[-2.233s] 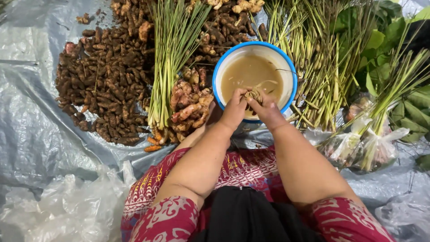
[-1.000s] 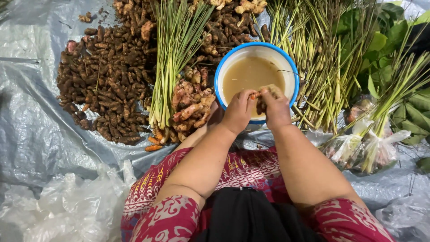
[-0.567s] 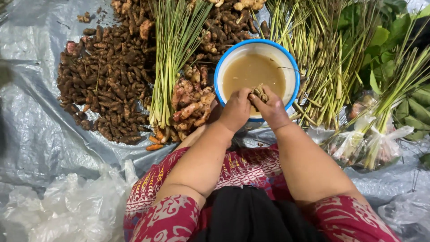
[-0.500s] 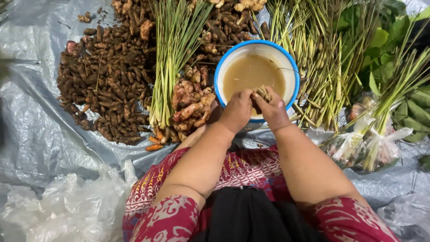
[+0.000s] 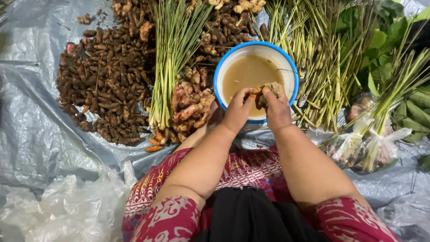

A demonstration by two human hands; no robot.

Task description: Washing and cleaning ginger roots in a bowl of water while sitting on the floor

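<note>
A white bowl with a blue rim (image 5: 219, 71) holds murky brown water and stands on the plastic sheet in front of me. Both my hands hover over its near edge. My left hand (image 5: 237, 110) and my right hand (image 5: 274, 110) together pinch a knobbly brown root (image 5: 268, 91) with hairy strands, held just above the water. My fingers wrap the root's lower half, so only its top shows.
Dark brown rhizomes (image 5: 107, 85) are heaped at the left. A lemongrass bundle (image 5: 172, 49) and pinkish galangal (image 5: 190, 107) lie beside the bowl. More green stalks (image 5: 322, 62), leaves (image 5: 385, 40) and bagged bundles (image 5: 367, 143) fill the right. Crumpled clear plastic (image 5: 58, 210) lies near my knee.
My hands have kept working the root over the bowl's near edge, turning it between the fingers. They shifted slightly back and forth; the bowl and piles stayed put.
</note>
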